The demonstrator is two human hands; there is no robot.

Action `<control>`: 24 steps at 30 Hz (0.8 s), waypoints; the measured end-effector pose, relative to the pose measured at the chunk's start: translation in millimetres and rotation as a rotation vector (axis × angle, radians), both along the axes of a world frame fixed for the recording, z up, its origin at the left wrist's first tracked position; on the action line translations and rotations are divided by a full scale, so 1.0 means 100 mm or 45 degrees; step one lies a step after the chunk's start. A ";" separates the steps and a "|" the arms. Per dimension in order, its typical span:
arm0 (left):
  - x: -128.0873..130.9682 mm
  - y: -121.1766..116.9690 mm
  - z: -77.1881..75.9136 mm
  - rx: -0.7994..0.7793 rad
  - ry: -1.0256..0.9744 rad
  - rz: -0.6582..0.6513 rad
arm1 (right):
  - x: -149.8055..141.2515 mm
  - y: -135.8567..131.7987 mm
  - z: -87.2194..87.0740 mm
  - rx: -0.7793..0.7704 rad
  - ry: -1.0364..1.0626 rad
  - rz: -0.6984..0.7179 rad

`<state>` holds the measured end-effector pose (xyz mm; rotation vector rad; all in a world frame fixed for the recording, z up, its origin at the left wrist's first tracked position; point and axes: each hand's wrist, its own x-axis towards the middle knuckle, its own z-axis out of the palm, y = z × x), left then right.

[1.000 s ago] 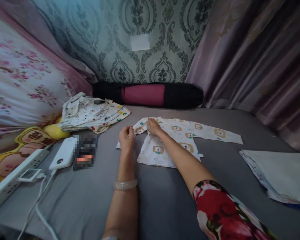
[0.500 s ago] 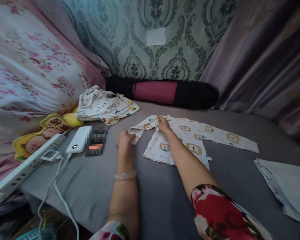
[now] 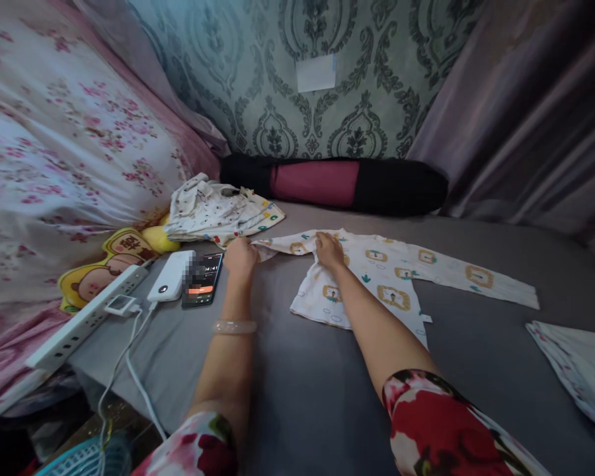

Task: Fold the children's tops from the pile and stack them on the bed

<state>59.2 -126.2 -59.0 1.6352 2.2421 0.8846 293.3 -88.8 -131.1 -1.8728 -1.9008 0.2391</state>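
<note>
A small white long-sleeved shirt (image 3: 369, 264) with tan lion-face prints lies spread on the grey sheet. My left hand (image 3: 241, 256) is closed round the cuff of its left-side sleeve (image 3: 297, 246), which is drawn out sideways. At the shoulder end of that sleeve, my right hand (image 3: 330, 250) grips the cloth, its fingertips partly hidden. The other sleeve (image 3: 480, 276) stretches out flat to the right. Just left of my left hand lies a phone (image 3: 205, 281) with a lit screen.
A white power bank (image 3: 172, 276) and a power strip (image 3: 86, 317) with cables lie at the left, by a yellow cushion (image 3: 92, 277). Crumpled printed clothes (image 3: 213, 211) sit behind them. A long black-and-maroon bag (image 3: 312, 184) lines the wall. Folded cloth (image 3: 580, 370) lies at right.
My left hand has moved up and slightly left with the cuff, straightening the bent sleeve. My right hand stays at the shoulder, now lower against the cloth. The view has shifted slightly left.
</note>
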 end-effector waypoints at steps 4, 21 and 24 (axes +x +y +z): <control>0.02 0.19 0.01 0.113 -0.152 -0.051 | -0.01 -0.02 0.00 0.004 -0.021 0.001; -0.04 0.83 -0.38 0.613 -1.368 0.037 | -0.15 -0.12 0.08 -0.035 -0.248 0.004; -0.13 0.85 -0.39 0.565 -1.416 -0.031 | -0.15 -0.12 0.07 -0.044 -0.242 0.002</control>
